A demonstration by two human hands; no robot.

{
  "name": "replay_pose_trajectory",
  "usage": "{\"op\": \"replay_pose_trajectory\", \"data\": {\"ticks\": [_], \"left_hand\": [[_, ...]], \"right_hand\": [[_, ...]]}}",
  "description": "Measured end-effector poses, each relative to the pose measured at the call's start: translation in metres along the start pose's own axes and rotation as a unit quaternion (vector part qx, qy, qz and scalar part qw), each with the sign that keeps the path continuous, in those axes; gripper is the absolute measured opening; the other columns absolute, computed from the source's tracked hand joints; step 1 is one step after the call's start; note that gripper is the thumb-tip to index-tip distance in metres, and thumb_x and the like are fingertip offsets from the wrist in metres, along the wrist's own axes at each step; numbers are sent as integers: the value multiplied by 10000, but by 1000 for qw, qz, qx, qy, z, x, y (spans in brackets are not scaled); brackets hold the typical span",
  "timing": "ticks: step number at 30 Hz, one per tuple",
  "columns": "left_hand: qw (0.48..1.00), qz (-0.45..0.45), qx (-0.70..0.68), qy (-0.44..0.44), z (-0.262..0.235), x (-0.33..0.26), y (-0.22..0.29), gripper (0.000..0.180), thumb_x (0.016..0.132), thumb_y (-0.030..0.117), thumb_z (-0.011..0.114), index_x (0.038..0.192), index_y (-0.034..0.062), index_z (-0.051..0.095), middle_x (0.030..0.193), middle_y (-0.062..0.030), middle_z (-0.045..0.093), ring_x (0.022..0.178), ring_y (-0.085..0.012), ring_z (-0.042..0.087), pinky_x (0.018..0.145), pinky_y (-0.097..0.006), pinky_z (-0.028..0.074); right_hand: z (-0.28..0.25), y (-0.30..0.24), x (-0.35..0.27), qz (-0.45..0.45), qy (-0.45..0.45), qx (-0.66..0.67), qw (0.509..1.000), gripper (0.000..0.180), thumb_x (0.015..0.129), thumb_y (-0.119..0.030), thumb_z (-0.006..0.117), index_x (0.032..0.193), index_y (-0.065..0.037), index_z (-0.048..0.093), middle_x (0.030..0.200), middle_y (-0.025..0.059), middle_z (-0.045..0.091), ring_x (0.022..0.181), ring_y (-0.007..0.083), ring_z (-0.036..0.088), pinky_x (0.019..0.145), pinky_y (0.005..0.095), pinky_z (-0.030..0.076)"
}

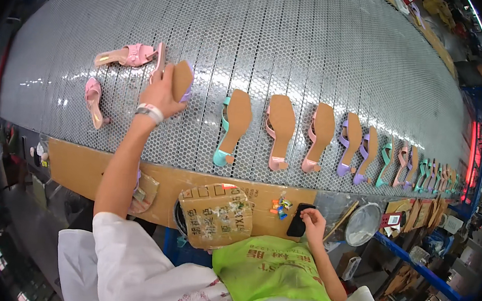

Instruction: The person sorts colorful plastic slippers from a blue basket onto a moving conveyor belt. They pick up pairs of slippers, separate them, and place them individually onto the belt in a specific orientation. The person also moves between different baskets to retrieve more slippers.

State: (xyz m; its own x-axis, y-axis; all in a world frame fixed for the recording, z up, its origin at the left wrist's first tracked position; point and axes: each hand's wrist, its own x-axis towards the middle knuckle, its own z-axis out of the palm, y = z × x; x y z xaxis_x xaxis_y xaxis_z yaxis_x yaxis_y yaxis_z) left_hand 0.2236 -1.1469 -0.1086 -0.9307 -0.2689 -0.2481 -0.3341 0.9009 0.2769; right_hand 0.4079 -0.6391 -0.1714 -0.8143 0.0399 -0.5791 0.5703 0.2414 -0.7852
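Observation:
Out over the mesh conveyor belt, my left hand is closed around a purple heeled sandal, its tan sole turned up. A narrow pink piece rises beside those fingers; whether I hold it too is unclear. Just left of this hand lie a pink sandal on its side and another pink sandal. My right hand is by the bench edge, fingers curled together next to a black phone. Anything inside that curl is too small to make out.
A row of mint, pink and purple sandals, including a mint one, runs right along the belt, soles up. On the near ledge are a cardboard flap, small colourful pieces, a stick and a round clear lid.

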Motion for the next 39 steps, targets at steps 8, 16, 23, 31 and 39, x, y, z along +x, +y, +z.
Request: {"op": "replay_pose_trajectory", "data": {"ticks": [8,16,23,31,39], "left_hand": [[977,-164,8,-133,75,39,-13,927,573,473,718,1277,30,309,1195,-295,450,1037,-397,537,870,-431,445],[988,-146,-58,-16,127,-29,-25,973,597,459,698,1353,64,229,1179,-271,452,1024,-398,522,880,-433,432],[975,-171,-75,-123,137,-39,-39,671,599,370,694,1146,29,506,1021,-212,610,936,-364,591,835,-409,458],[962,-169,-126,-173,136,-51,-71,443,666,306,670,1011,33,618,968,-165,643,861,-274,634,783,-361,483],[966,-169,-120,-155,137,-52,-88,383,688,279,665,978,38,597,931,-159,633,869,-309,608,771,-385,470]], "right_hand": [[-2,-4,-6,-14,-13,24,1000,85,854,-23,530,922,7,572,830,58,623,744,107,577,678,227,454],[-6,11,-23,18,-3,14,1000,91,865,-47,531,930,5,568,832,58,626,742,104,582,656,225,449],[8,-11,-21,12,-17,18,1000,97,866,-54,533,939,-1,569,840,60,627,749,108,585,660,226,449],[2,-7,-28,-1,-4,20,1000,105,862,-61,544,943,-3,572,843,61,629,753,109,591,666,227,456],[21,-12,-30,9,-16,38,999,103,861,-57,541,944,-5,573,851,60,635,752,106,595,666,222,465]]}}
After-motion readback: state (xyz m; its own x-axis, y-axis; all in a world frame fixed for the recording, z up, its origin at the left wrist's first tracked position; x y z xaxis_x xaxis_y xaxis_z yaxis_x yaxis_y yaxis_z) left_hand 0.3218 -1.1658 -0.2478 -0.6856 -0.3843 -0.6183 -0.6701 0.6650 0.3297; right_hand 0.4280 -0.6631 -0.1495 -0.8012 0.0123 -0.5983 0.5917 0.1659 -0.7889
